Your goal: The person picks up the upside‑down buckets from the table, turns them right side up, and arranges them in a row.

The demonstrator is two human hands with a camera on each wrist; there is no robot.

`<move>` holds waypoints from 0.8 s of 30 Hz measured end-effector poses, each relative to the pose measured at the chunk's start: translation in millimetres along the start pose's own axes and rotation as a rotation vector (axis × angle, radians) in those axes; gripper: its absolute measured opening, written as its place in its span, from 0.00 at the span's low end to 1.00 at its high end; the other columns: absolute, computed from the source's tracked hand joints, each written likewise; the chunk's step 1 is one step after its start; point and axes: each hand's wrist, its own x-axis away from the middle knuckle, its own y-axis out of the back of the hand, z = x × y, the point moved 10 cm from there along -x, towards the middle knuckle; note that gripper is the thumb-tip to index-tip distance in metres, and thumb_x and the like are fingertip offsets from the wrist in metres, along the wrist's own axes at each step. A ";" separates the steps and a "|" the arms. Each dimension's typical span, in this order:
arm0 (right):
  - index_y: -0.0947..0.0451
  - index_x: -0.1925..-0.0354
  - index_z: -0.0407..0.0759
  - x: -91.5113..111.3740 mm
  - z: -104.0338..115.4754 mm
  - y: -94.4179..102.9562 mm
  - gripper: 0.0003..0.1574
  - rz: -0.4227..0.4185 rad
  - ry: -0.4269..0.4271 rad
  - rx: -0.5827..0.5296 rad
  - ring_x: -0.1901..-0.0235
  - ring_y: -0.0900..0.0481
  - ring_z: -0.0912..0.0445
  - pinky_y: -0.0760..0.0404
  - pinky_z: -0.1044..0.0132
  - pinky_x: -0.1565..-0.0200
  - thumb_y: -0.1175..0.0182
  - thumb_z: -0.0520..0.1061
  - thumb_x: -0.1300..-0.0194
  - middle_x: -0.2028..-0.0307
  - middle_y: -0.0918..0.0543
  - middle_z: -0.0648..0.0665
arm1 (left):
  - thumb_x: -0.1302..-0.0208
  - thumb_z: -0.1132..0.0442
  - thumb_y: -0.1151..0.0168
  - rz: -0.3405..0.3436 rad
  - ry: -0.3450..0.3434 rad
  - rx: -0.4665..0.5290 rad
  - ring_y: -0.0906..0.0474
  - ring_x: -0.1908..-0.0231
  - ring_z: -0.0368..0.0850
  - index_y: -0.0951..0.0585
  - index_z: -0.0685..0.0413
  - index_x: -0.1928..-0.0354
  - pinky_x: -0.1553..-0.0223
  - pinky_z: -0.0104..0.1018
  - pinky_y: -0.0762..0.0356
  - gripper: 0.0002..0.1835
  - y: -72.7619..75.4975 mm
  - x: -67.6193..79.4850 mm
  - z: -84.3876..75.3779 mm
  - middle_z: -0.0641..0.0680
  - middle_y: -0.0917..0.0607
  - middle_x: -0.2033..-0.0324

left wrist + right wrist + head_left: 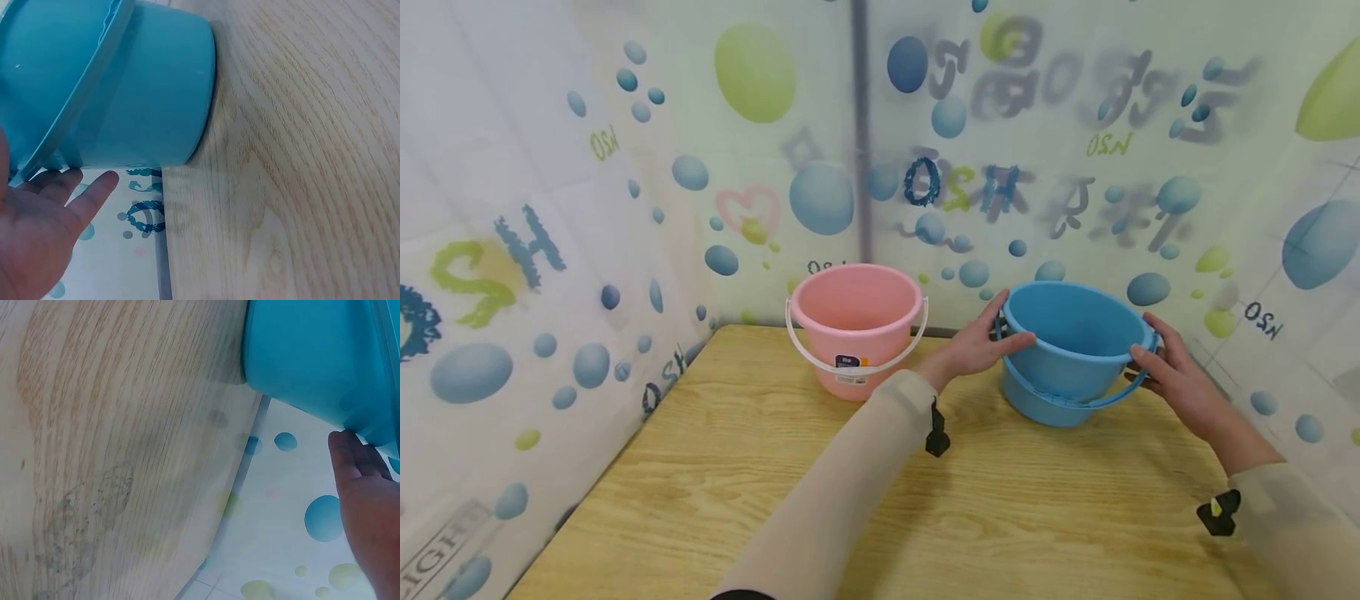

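Note:
A blue bucket (1060,379) stands on the wooden table at the right, its handle hanging down across the front. My left hand (976,343) holds the bucket's left side at the rim, thumb in front and fingers toward the back. On the opposite side my right hand (1183,379) grips the rim, with its thumb over the edge. In the left wrist view, the left hand's fingers (94,194) reach under the rim against the blue wall. The right hand's fingertips (350,444) meet the bucket below its rim in the right wrist view.
A pink bucket (857,312) with a white handle and a label stands left of the blue one, near the table's back edge. The wooden table (737,467) is bordered by patterned curtains (745,158) at the back and sides.

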 end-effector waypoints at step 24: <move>0.79 0.20 0.69 2.4 1.6 -1.9 0.43 0.010 -0.003 0.060 0.41 0.33 0.69 0.20 0.76 0.51 0.63 0.56 0.16 0.24 0.52 0.22 | 0.31 0.37 0.39 -0.001 -0.016 0.019 0.41 0.23 0.54 0.62 0.25 0.19 0.29 0.54 0.32 0.51 2.9 -2.5 1.8 0.49 0.47 0.19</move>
